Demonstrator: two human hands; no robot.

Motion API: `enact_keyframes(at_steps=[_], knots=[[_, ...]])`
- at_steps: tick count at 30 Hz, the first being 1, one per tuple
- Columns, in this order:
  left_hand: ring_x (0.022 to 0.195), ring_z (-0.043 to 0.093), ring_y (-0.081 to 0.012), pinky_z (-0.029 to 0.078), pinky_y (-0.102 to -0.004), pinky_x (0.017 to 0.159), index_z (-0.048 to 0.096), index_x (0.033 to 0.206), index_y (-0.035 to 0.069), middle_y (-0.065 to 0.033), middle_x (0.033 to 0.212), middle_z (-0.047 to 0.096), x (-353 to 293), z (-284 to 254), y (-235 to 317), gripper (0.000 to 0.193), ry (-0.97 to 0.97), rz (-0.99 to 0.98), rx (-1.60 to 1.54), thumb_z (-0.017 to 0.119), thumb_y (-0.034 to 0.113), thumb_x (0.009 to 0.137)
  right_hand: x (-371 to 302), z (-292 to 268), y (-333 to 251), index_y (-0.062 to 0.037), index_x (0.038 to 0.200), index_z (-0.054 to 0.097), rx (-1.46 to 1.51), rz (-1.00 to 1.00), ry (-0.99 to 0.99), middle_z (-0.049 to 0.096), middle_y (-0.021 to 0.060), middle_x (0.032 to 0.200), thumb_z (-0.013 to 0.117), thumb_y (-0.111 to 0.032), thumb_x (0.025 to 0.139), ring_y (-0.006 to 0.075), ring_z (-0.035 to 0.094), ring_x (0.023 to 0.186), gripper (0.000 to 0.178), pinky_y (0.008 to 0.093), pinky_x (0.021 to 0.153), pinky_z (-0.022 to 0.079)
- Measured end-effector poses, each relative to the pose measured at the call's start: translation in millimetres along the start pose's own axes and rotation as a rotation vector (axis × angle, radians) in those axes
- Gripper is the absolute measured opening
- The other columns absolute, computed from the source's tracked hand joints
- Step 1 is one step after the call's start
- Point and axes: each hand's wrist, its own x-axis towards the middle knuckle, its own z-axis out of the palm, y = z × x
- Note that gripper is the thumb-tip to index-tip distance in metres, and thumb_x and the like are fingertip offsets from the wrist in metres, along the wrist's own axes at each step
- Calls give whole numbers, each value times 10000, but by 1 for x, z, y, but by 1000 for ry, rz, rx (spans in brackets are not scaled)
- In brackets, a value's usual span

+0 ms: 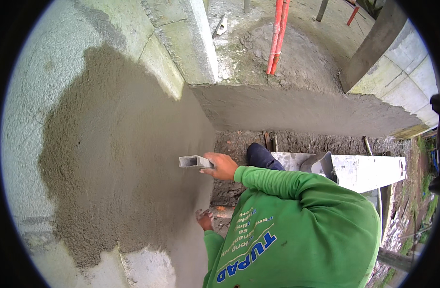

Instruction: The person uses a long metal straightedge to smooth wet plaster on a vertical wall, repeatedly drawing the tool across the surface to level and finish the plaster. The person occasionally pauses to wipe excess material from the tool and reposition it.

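Observation:
My right hand (222, 166) is closed round a short-looking grey rectangular hollow tube (191, 162), held level against the wet plaster. The tube's open end shows; how far it runs is hidden. Lower in the view, my left hand (205, 220) is by the plaster's edge with its fingers apart, and I see nothing in it. Fresh grey plaster (124, 149) covers a broad patch of the wall on the left, rough along its outer border and smoother towards my hands. Both arms wear green sleeves.
A curved grey scoop-like piece (319, 164) lies on a pale board (368, 169) at my right, beside my dark-clad leg (263, 156). Ahead, a low plastered wall (296, 109) meets the left wall. Red pipes (278, 38) rise beyond it, near a concrete column (378, 53).

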Motion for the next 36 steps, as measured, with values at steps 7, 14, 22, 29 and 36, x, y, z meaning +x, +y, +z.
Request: enact_keyframes(at_steps=[7,14,22,29,36], knots=[[896,645,-252,504,-366,757,459,1220,34,-136,1046,623,-14,112,63,392,-191,112,311,615,96,866,28,-14,31,-55,1028,628,-66,55,-42,658,146,936,725,-317,781,367,629,876,372,460,754,497],[1004,625,-277,493,-407,869,416,1273,20,-154,1097,610,8,237,109,464,-444,-83,192,616,224,907,42,-138,91,-4,874,691,55,357,376,690,179,829,724,-260,756,343,661,746,284,401,695,516],[1024,632,-300,511,-416,847,457,1224,24,-156,1090,612,87,354,75,432,-495,-297,396,594,305,925,-9,-252,192,54,856,666,298,709,944,665,60,805,749,-165,795,131,587,714,242,305,654,482],[963,654,-302,530,-429,845,501,1190,28,-158,1071,630,112,395,49,420,-483,-354,522,607,331,919,-41,-310,206,26,1105,562,530,812,1123,625,119,1022,730,-123,807,217,642,871,374,365,696,586],[1119,575,-383,493,-474,932,374,1387,28,-295,1288,493,126,429,70,723,-472,-447,470,645,461,876,-88,-358,189,64,1142,545,520,914,1410,598,164,1058,715,-149,792,246,638,865,444,369,642,597]])
